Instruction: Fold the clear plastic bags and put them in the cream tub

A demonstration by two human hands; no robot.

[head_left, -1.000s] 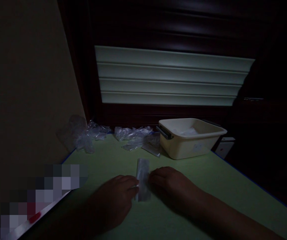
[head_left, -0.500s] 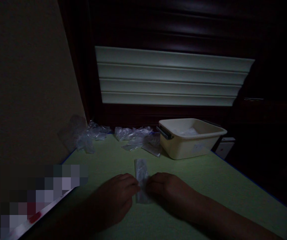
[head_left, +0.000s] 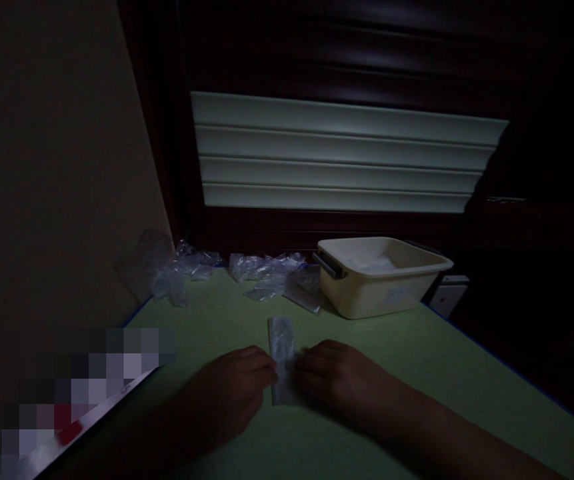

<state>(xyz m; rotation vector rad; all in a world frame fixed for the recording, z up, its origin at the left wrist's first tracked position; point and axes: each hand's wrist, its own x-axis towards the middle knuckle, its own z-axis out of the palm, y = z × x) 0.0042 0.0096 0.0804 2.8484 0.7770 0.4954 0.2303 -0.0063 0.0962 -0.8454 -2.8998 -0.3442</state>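
A clear plastic bag (head_left: 283,343), folded into a narrow upright strip, lies flat on the pale green table (head_left: 367,373) in front of me. My left hand (head_left: 239,390) has its fingers closed on the strip's left edge near mid-length, the thumb towards me. From the other side my right hand (head_left: 329,373) reaches in with curled fingers at the strip's right edge, their tips partly in shadow. Above my hands, the far end of the strip shows uncovered.
Crumpled clear plastic bags (head_left: 271,273) lie along the far edge, and more bags (head_left: 167,277) gather at the far left corner. A cream basin (head_left: 379,293) with dark handles stands at the far right, some plastic inside. A blurred-out object (head_left: 91,400) lies at the left.
My right hand has shifted slightly right and its fingers have drawn back a little from the strip. My left hand stays about where it was at the left edge.
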